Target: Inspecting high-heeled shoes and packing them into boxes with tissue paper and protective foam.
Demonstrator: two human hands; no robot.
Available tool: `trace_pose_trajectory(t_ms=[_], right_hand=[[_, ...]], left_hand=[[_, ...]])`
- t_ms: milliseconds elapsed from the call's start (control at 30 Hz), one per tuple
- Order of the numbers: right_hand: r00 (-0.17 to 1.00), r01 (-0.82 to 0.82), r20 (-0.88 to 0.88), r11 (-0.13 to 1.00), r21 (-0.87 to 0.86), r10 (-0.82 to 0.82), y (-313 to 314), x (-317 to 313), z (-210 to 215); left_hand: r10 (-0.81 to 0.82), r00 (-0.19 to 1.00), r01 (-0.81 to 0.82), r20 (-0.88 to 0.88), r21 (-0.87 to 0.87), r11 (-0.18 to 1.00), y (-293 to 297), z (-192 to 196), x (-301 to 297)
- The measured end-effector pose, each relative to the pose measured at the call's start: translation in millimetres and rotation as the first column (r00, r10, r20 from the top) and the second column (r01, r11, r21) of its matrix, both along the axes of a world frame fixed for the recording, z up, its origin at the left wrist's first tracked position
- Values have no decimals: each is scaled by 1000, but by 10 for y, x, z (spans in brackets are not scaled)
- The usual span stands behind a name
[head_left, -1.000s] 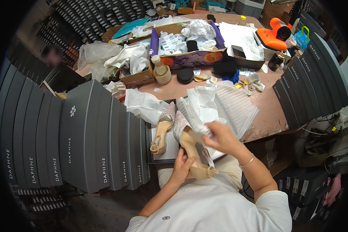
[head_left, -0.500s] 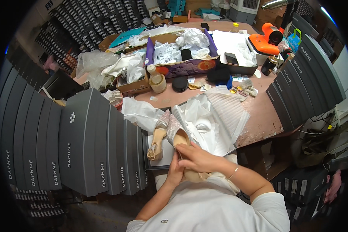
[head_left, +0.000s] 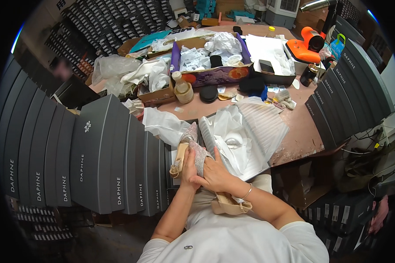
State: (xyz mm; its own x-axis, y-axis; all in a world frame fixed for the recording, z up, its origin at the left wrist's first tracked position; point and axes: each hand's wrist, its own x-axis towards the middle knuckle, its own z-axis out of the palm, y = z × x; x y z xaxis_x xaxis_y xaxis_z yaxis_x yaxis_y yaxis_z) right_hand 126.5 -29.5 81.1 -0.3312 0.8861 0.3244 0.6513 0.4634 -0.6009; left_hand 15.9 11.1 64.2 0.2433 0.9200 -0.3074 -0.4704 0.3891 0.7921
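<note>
Prominently lettered boxes [head_left: 94,153], glittery shoe [head_left: 200,158] held

Has left hand [head_left: 189,172] set edge-on, fingers [head_left: 191,155] pointing away from torso [head_left: 232,239] and cupped inward. Has right hand [head_left: 216,174] just right of left fingers, back turned up, clasped, one finger stretched forward, thumb [head_left: 199,180] reaching across toward left palm. Brings left forearm [head_left: 173,215] in from below left fingers, right forearm [head_left: 259,199] slanting in from lower right.
</note>
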Motion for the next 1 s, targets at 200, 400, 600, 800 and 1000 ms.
trace_pose_trajectory(t_ms=[200, 400, 600, 800, 1000], right_hand=[[968, -80, -248, 973, -214, 25, 166, -108, 170], [976, -25, -217, 984, -176, -14, 209, -148, 131], [939, -307, -265, 878, -366, 218, -12, 143, 273], [672, -655, -732, 371, -659, -114, -299, 718, 170], [932, 239, 293, 970, -50, -215, 340, 1167, -666]], left_hand=[[129, 991, -128, 38, -12, 992, 27, 137, -65], [210, 965, -205, 156, -51, 977, -63, 430, 119], [142, 989, -143, 33, 6, 990, 26, 13, -127], [-52, 991, 49, 125, 25, 999, 22, 180, -270], [78, 891, 26, 447, -222, 975, -328, 192, -222]])
